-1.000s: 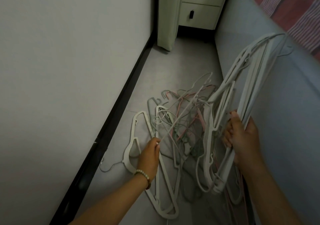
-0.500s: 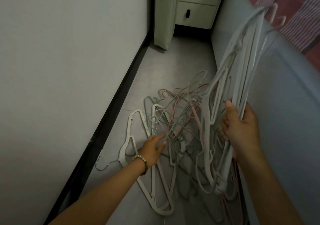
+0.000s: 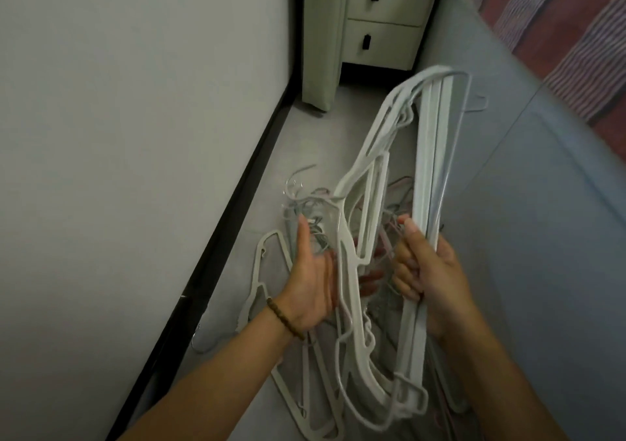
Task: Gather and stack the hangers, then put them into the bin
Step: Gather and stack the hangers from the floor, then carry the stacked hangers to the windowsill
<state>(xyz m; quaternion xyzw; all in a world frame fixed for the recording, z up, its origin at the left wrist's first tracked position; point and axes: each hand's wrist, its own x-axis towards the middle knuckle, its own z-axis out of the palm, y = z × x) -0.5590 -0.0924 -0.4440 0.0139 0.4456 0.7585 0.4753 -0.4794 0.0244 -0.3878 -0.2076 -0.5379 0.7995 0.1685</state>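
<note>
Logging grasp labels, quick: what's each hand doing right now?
Left hand: cannot tell; blurred against thin grey hangers.
Right hand: closed, holding the white hanger bundle.

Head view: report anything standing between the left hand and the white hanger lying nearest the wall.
Nothing visible does. The left hand is beside the white hanger on the floor, with only floor showing between. The bundle gripped by the right hand is on its other side.
</note>
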